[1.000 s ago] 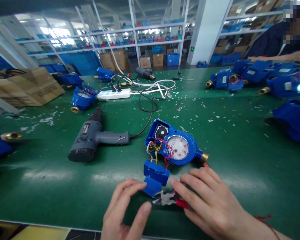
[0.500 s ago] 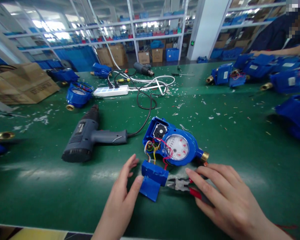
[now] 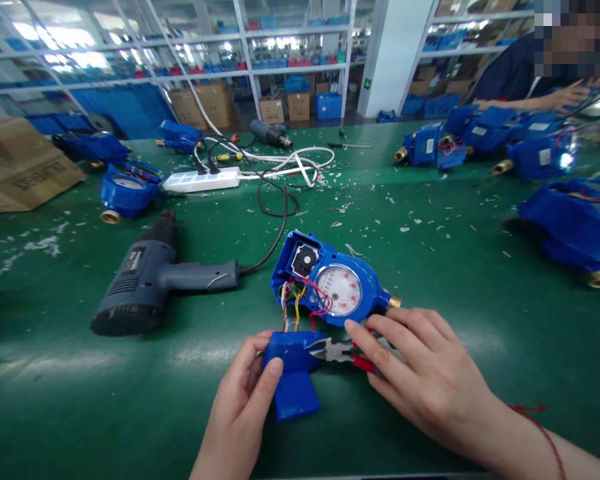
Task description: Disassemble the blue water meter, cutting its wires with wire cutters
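Note:
A blue water meter (image 3: pixel 363 288) lies on the green table, its round dial (image 3: pixel 338 291) facing up and a brass fitting at its right end. Coloured wires (image 3: pixel 297 312) run from its open compartment to a blue cover (image 3: pixel 291 352) with a flap (image 3: pixel 297 396) hanging toward me. My left hand (image 3: pixel 247 393) grips the cover's left edge between thumb and fingers. In my right hand (image 3: pixel 420 373) are red-handled cutting pliers (image 3: pixel 336 351), their jaws slightly parted against the cover's right end. Whether a wire lies between the jaws, I cannot tell.
Left of the meter lies a grey heat gun (image 3: pixel 145 280). Behind it are a white power strip (image 3: pixel 203 180) and tangled cables. More blue meters (image 3: pixel 575 220) stand on both sides. A cardboard box (image 3: pixel 25 167) is at far left; a co-worker's hand (image 3: pixel 570 97) shows at far right.
My left hand has closed on the blue cover, which has tilted slightly. The pliers in my right hand have moved up to the cover's right end. The whole view has shifted a little.

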Tool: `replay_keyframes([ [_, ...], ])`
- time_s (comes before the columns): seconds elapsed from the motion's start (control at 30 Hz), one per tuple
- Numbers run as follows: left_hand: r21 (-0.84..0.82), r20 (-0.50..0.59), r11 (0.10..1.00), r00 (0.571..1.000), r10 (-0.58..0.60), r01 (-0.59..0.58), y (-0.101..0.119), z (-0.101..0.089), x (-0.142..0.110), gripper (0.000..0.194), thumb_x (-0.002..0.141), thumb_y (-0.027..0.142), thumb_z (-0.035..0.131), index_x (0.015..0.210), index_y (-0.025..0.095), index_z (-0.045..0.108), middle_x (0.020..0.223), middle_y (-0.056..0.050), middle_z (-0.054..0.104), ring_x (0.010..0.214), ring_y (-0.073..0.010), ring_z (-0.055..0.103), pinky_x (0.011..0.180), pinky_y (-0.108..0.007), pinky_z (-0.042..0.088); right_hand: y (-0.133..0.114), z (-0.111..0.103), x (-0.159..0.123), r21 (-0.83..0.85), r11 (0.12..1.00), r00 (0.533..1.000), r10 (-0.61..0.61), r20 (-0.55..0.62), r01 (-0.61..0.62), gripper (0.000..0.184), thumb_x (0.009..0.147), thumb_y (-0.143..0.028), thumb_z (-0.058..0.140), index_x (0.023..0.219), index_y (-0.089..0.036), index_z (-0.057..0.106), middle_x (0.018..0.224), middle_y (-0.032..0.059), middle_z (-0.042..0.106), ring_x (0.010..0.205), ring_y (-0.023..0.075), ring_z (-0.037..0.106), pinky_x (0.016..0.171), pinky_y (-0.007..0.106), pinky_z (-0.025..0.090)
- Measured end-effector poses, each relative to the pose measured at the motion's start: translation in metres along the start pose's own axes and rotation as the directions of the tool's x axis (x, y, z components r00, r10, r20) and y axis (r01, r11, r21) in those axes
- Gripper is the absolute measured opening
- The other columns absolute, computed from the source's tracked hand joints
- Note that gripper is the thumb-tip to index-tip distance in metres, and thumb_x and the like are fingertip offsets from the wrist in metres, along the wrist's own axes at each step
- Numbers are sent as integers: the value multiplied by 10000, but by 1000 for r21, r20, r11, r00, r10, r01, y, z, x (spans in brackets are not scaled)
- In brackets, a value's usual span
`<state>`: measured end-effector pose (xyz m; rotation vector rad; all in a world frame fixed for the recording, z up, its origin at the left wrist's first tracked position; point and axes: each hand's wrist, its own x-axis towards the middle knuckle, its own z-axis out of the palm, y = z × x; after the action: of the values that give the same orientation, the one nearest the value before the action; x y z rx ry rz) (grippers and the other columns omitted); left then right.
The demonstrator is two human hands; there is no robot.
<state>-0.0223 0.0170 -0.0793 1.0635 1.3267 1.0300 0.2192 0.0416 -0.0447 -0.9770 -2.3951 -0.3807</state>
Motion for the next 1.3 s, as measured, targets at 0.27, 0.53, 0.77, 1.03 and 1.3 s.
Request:
replay_keyframes([
  [0.27, -131, 6, 989, 998, -66, 66, -4, -1, -2, 308, 837, 500, 680, 965, 220, 660, 831, -8, 677, 660, -122, 558, 607, -200, 481, -13, 9, -1, -24, 995, 996, 94, -10, -94, 275, 933, -171, 547, 1173, -119, 671, 1030, 101, 688, 946, 274, 540, 826, 415, 405],
  [0.53, -178, 27, 982, 998, -65, 69, -4, 1, -1, 310, 829, 492, 691, 979, 221, 674, 854, -27, 687, 734, -154, 612, 603, -209, 474, -16, 6, 1, -25, 994, 994, 106, 0, -106, 270, 943, -173, 513, 1146, -124, 684, 1002, 102, 686, 919, 270, 543, 811, 407, 400],
  [0.77, -177, 25, 983, 999, -35, 39, -7, -4, 0, 323, 818, 480, 706, 987, 205, 699, 919, -57, 699, 838, -191, 640, 773, -274, 517, -18, 9, 2, -50, 992, 993, 116, 11, -115, 289, 979, -193, 451, 1142, -129, 681, 956, 62, 697, 861, 239, 546, 768, 370, 398],
  [1.03, -229, -13, 971, 997, -71, 66, -9, -1, 1, 292, 777, 486, 748, 881, 219, 693, 732, 2, 651, 673, -130, 583, 640, -199, 472, -17, 3, 4, 13, 989, 989, 145, -7, -145, 245, 949, -157, 498, 1125, -107, 660, 947, 66, 672, 820, 209, 543, 723, 332, 434],
  [1.3, -335, -46, 933, 987, -155, 131, -5, 3, 1, 342, 706, 492, 809, 858, 211, 687, 702, 16, 634, 574, -87, 495, 542, -161, 430, -8, -11, -9, 10, 993, 993, 115, -17, -115, 264, 937, -138, 505, 1182, -108, 597, 1019, 95, 614, 932, 233, 525, 819, 368, 409],
])
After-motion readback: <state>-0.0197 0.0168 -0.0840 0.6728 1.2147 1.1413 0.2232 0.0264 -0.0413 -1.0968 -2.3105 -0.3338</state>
